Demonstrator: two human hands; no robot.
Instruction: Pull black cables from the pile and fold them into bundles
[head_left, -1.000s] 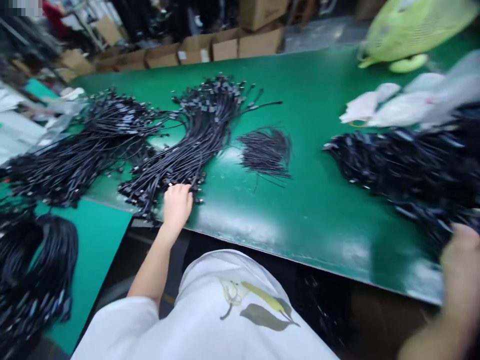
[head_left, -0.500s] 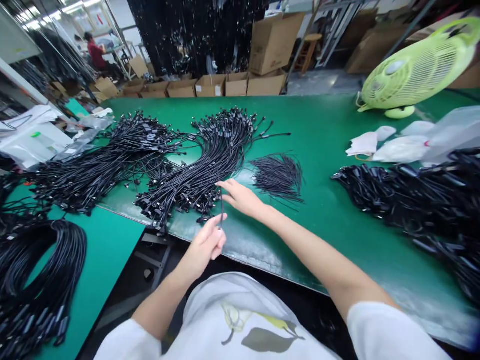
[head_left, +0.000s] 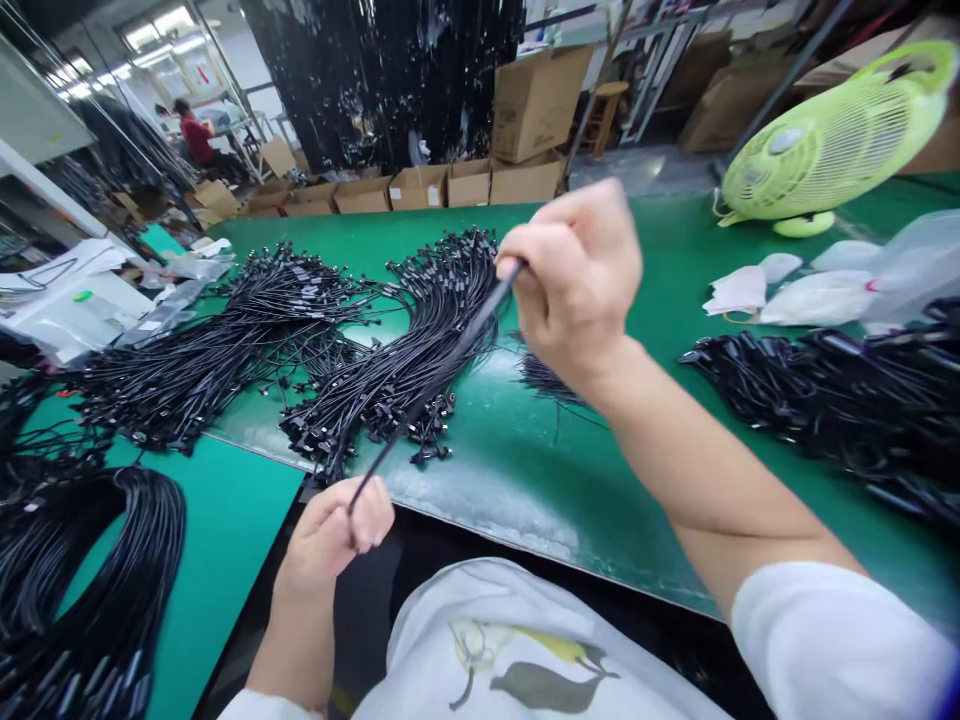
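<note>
A black cable stretches straight between my two hands, slanting up to the right. My left hand, low near the table's front edge, is closed around its lower end. Higher up, my right hand grips the upper end in a closed fist, slightly blurred. Behind the taut cable lies a curved bundle of black cables with small plugs at both ends. A pile of thin black ties is partly hidden behind my right hand and wrist.
Another cable heap lies left, with coiled cables nearer. Dark packed cables, white plastic bags and a green fan are on the right. Cardboard boxes line the green table's far side. A person sits far back.
My right hand has risen up and to the right, drawing the cable out straight. My left hand has moved left and down and closed more tightly around it.
</note>
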